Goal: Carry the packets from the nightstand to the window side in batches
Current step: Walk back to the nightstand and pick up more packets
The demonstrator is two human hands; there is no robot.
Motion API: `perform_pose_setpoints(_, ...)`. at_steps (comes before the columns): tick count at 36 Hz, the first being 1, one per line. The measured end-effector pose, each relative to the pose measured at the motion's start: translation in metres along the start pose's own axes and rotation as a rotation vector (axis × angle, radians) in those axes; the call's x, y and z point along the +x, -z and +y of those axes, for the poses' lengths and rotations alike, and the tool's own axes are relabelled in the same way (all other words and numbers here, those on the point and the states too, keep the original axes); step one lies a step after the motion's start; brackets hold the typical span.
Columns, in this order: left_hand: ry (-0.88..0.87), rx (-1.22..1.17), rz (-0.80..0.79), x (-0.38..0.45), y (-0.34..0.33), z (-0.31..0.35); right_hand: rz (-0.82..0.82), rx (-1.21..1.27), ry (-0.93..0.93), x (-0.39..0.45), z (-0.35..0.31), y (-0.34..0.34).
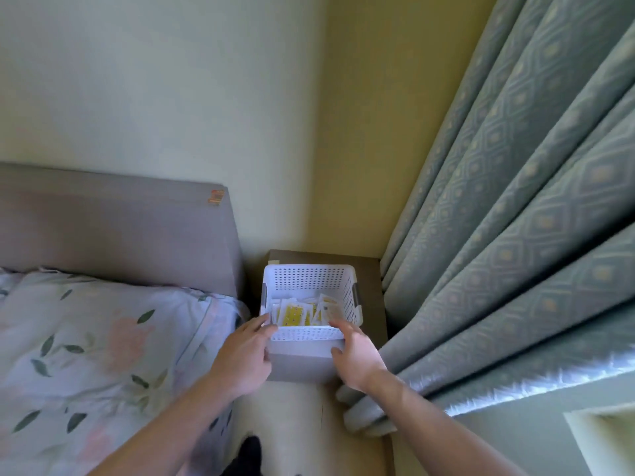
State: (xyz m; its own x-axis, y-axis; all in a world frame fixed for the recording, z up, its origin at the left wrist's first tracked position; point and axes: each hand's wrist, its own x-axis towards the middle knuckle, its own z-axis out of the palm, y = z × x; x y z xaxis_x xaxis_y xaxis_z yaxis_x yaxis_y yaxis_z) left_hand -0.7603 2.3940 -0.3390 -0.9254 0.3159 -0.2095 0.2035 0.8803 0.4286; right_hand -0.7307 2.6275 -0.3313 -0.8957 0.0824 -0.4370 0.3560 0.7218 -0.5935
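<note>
A white perforated basket [309, 280] stands on a dark brown nightstand [372, 300] in the room's corner. Several yellow-and-white packets [295, 314] lie in the bottom of the basket. My left hand [244, 355] grips the basket's near left corner, fingers over the rim and thumb on the outer wall. My right hand [357, 355] grips the near right corner the same way, its fingertips close to the packets. Neither hand holds a packet.
A bed with a floral cover [103, 341] and a grey headboard [120, 228] lies left of the nightstand. A blue-green patterned curtain [515, 235] hangs close on the right, brushing the nightstand. A pale windowsill [598, 438] shows at the lower right. A dark sock [247, 455] is on the floor below.
</note>
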Motion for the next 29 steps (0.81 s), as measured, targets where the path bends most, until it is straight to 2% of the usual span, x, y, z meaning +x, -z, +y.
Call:
perform_pose_setpoints(8, 0.027, -0.051, 0.096, -0.091, 0.029, 0.012, 0.043, -0.007, 0.126, -0.090, -0.019, 0.004)
perform_pose_setpoints(13, 0.058, -0.058, 0.151, -0.165, 0.043, 0.003, 0.044, -0.039, 0.183, -0.145, -0.041, -0.017)
perform_pose_setpoints(21, 0.159, -0.135, 0.245, -0.332, 0.038, -0.053, -0.010, -0.074, 0.305, -0.254, -0.076, -0.105)
perform_pose_setpoints(29, 0.283, -0.145, 0.229, -0.522, 0.016, -0.104, -0.045, -0.120, 0.440, -0.397, -0.098, -0.206)
